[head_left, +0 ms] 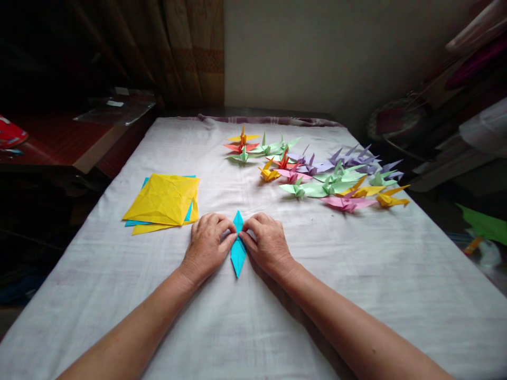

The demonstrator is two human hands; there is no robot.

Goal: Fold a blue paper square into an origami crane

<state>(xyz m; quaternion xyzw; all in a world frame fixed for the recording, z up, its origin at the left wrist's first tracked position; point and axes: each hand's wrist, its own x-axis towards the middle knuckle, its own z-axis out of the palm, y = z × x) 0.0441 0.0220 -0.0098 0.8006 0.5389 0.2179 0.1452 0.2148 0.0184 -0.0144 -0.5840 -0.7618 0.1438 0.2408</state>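
A narrow, diamond-shaped piece of folded blue paper (238,252) lies on the white cloth (356,274) in front of me. My left hand (206,245) presses its left edge with curled fingers. My right hand (266,244) pinches its right edge the same way. Both hands meet at the paper's middle, knuckles up. The paper's upper tip and lower point stick out between them.
A stack of yellow and blue paper squares (164,202) lies to the left. Several finished paper cranes (317,171) in many colours are spread at the back right. A dark wooden table (67,140) stands left of the bed, and clutter (455,121) fills the right.
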